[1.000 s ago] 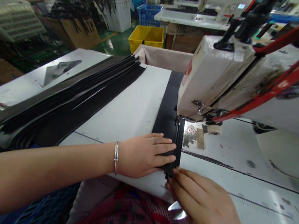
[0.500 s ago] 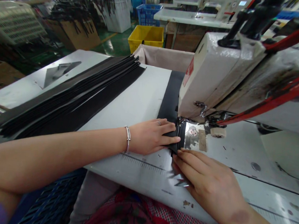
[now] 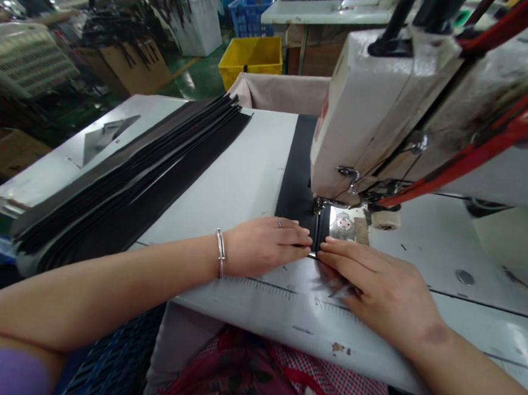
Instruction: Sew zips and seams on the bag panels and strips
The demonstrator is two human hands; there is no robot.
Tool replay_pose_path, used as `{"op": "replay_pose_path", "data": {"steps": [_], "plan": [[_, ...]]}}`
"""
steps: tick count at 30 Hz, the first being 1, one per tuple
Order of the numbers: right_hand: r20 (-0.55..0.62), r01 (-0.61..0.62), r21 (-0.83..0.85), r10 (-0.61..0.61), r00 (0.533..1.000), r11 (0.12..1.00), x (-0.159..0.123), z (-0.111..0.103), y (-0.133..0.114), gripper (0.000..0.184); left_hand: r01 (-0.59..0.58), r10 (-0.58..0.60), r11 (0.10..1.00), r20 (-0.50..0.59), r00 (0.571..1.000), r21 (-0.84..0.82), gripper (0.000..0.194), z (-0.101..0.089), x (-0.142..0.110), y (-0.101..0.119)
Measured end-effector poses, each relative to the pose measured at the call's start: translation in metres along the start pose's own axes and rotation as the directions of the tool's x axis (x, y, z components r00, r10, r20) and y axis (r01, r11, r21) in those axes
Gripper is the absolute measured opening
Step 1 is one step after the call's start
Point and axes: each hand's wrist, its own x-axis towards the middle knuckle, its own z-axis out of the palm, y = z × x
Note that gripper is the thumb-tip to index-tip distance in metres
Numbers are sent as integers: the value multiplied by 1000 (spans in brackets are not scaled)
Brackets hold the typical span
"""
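A strip of black material (image 3: 292, 178) lies on the sewing machine table, running under the presser foot (image 3: 318, 208). My left hand (image 3: 265, 245) lies flat, fingers stretched, on the strip's near end, left of a raised lengthwise fold or seam. My right hand (image 3: 375, 282) touches the right side of that end with its fingertips. Pointed metal blades, apparently of thread snips (image 3: 338, 287), stick out beneath my right hand, tucked in the curled fingers; their handles are hidden. To the left, a stack of similar black strips (image 3: 149, 172) lies on the table.
The white sewing machine head (image 3: 362, 120) stands over the strip. Printed ruler marks (image 3: 262, 287) run along the table's front. Behind the table are a fabric-sided bin (image 3: 288, 92), a yellow crate (image 3: 250, 56) and a blue crate (image 3: 252, 15).
The strip's near end has moved forward, closer to the presser foot, and lies flatter. Both hands have gone with it. The camera view has shifted slightly.
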Motion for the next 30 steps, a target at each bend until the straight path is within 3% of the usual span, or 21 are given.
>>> {"op": "replay_pose_path", "data": {"steps": [9, 16, 25, 30], "plan": [[7, -14, -17, 14, 1000, 1000, 2, -2, -2, 28, -11, 13, 998, -29, 1000, 63, 30, 1, 5, 3], [95, -58, -48, 63, 993, 997, 10, -6, 3, 26, 26, -23, 995, -37, 999, 98, 28, 4, 9, -7], [219, -134, -171, 170, 961, 976, 30, -6, 21, 38, 137, -142, 988, 80, 987, 64, 27, 8, 23, -30], [231, -208, -247, 266, 936, 946, 35, -4, 25, 40, 256, -259, 965, 46, 965, 60, 25, 15, 26, -39]]}}
